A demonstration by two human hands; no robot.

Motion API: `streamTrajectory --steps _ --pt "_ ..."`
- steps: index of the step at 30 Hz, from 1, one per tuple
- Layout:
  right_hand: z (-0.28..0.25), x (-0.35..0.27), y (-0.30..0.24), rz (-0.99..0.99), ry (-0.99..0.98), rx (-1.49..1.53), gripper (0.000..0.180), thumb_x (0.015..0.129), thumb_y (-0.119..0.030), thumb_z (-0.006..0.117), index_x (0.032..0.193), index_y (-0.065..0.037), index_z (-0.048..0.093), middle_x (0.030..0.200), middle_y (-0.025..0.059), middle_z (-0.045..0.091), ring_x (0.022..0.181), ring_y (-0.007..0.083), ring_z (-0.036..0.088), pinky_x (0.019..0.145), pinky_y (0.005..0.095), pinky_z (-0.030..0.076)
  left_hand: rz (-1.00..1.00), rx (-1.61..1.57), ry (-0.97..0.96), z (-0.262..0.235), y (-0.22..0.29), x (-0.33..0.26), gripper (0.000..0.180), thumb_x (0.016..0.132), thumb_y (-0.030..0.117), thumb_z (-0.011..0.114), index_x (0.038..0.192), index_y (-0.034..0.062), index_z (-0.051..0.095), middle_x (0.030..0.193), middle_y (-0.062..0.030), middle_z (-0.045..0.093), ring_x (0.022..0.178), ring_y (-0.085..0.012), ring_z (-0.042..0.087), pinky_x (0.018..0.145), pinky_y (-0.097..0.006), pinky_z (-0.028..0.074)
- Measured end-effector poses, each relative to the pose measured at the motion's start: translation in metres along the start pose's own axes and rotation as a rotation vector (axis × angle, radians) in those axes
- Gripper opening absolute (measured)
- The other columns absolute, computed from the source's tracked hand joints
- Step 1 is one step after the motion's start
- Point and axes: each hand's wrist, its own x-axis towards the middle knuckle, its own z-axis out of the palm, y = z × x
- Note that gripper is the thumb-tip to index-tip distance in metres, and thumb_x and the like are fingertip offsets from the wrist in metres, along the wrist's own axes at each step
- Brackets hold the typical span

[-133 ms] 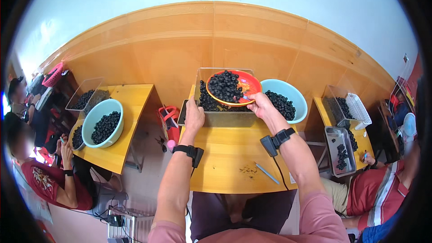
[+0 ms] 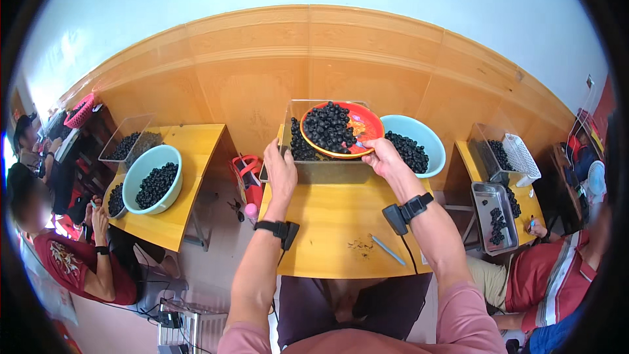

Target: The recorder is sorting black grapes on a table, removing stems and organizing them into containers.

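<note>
My right hand (image 2: 385,158) grips the near right rim of a shallow red dish (image 2: 368,124) with a yellow edge. Small black rounded pieces (image 2: 329,126) lie heaped on the dish's left side; it tilts over a clear plastic bin (image 2: 327,173). More black pieces (image 2: 298,145) show inside the bin, partly hidden by the dish. At the bin's left front corner is my left hand (image 2: 280,169), fingers stretched out and thumb apart, with nothing seen in it. Whether it touches the bin I cannot tell. Both hands are over the far end of a yellow table (image 2: 327,236).
A pale blue basin (image 2: 436,147) of black pieces stands right of the bin. A blue-grey pen (image 2: 388,250) and dark crumbs (image 2: 360,245) lie on the table. Seated co-workers (image 2: 75,259) flank me at side tables. A red bag (image 2: 247,180) stands left of my table.
My left hand has shifted slightly left along the bin's corner. The red dish has moved a little right with my right hand, baring more of its red surface.
</note>
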Motion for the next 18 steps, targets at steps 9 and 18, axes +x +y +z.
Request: streamTrajectory --steps 9,18 --pt "-0.021 -0.122 0.026 -0.093 -0.091 -0.021 0.025 0.096 -0.011 0.063 0.115 0.005 0.067 0.09 0.0101 0.075 0.058 0.0138 0.064 0.044 0.0251 0.047 -0.383 -0.899 -0.277 -0.073 0.106 -0.135 0.064 0.108 0.019 0.054 0.161 -0.0003 0.024 0.144 -0.0179 0.051 0.11 -0.0228 0.065 0.087 -0.035 0.058" --pt "-0.023 -0.221 0.128 0.104 -0.128 0.146 0.023 0.097 -0.016 0.067 0.114 0.0 0.067 0.089 0.0085 0.074 0.06 0.0121 0.066 0.047 0.026 0.05 -0.663 -0.984 -0.212 -0.113 0.125 -0.219 0.093 0.098 0.0 0.058 0.166 0.0087 -0.004 0.141 -0.0146 0.053 0.113 -0.0205 0.063 0.089 -0.035 0.06"
